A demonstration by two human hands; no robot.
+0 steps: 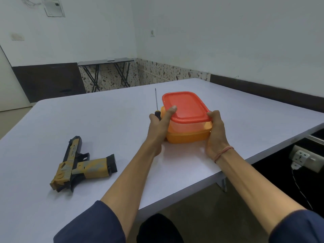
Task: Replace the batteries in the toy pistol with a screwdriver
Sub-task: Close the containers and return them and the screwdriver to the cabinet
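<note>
A yellow and black toy pistol [82, 165] lies on its side on the white table [105, 120], left of my arms. An orange plastic box [188, 133] with a red lid [185, 106] stands in the middle of the table. My left hand [160, 122] holds a screwdriver [156, 106] with its thin shaft pointing up and away, and its thumb rests on the lid's left edge. My right hand [216, 132] grips the box's right side at the lid's rim. The box's contents cannot be made out.
The table's right edge runs diagonally just right of the box. Below it, a wall socket with a white plug and cable [301, 157] sits at the lower right. A folding table [107, 67] stands against the far wall.
</note>
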